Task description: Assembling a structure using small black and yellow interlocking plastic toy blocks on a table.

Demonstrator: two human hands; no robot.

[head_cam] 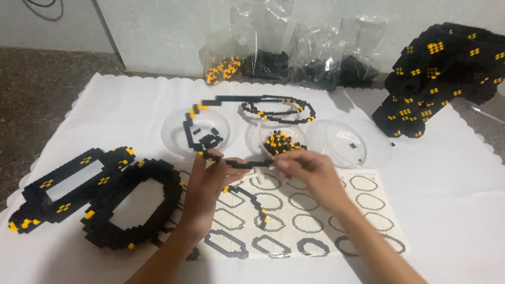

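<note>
The thin black brick strip [239,163] hangs just above the instruction sheet [294,210], mid-cloth. Left hand [208,181] and right hand [310,173] fingers pinch its two ends. Judged light, single-row, prone to snapping apart; support it near both ends

A thin strip of small black bricks [244,163], dotted with a few yellow ones, runs level across the middle of the frame, pinched at both ends. Its left end joins a curved run of the same bricks that arcs up toward the upper middle over a clear bowl, forming part of an open ring. A second short black-and-yellow curved piece [252,202] lies just below, on the printed sheet.
</note>
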